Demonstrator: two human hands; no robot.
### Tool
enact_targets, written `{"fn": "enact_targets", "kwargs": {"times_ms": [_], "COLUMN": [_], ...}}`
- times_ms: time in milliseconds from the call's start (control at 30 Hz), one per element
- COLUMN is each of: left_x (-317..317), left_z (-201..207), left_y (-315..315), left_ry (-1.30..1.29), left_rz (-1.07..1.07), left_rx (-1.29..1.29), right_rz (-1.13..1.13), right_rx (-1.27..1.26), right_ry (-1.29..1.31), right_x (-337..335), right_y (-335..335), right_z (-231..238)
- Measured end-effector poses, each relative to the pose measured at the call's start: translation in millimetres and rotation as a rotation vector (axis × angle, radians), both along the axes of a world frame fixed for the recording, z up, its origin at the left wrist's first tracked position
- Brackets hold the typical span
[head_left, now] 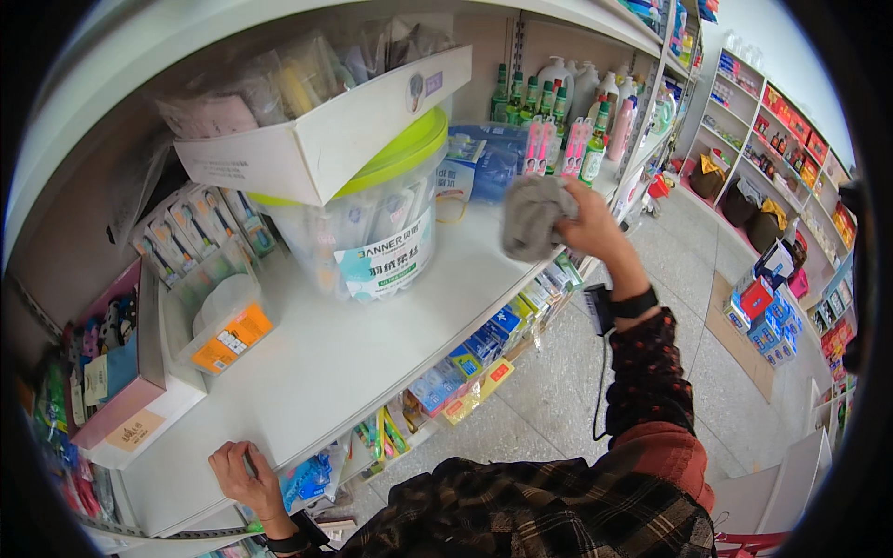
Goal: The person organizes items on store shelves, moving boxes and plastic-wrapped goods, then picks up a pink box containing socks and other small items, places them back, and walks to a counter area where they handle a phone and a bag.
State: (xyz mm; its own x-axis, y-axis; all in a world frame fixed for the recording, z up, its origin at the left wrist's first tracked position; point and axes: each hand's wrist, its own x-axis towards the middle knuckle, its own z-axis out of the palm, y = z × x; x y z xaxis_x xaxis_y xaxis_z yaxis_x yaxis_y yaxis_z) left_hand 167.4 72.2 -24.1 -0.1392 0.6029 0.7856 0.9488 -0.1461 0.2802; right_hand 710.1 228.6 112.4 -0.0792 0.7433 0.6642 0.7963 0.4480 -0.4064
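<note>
My right hand (586, 219) is closed around a bunched grey cloth (533, 219) at the right end of the white shelf (363, 349). The cloth is close to the shelf surface; whether it touches is hard to see. Pink-packaged toothbrushes (575, 147) and green bottles (595, 149) stand just behind it. My left hand (244, 472) rests at the shelf's front left edge, fingers loosely curled with nothing visible in them. Between the hands stands a clear bucket (307, 232) with a lime-green lid, filled with packets. A white open box (372, 116) of bagged items sits tilted on that lid.
Left of the bucket are a clear plastic bin (223, 321), packaged toothbrushes (200, 223) and a pink-and-white box (139, 409). Small boxed goods (465, 363) fill the shelf below. Tiled floor (670, 307) lies to the right, with stacked blue boxes (772, 330) and further shelving (772, 139).
</note>
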Motion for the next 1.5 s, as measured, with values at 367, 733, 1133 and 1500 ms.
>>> {"fn": "enact_targets", "kwargs": {"times_ms": [367, 733, 1133, 1500], "left_x": [-2.6, 1.4, -18.5, 19.4], "left_z": [-3.5, 7.7, 0.3, -122.5], "left_y": [-3.6, -4.4, -53.0, -30.3], "left_ry": [-0.011, 0.196, -0.024, -0.029], "left_rz": [-0.03, 0.01, -0.294, -0.908], "left_rx": [0.016, 0.159, -0.022, -1.468], "right_rz": [-0.102, 0.541, -0.047, -0.217], "right_rx": [-0.29, -0.214, 0.059, -1.602], "right_ry": [-0.555, 0.296, 0.098, 0.01], "right_x": [-49.2, -70.5, -39.4, -82.0], "right_y": [54.7, -101.2, -114.8, -500.7], "right_z": [-98.4, -47.4, -148.5, -410.8]}}
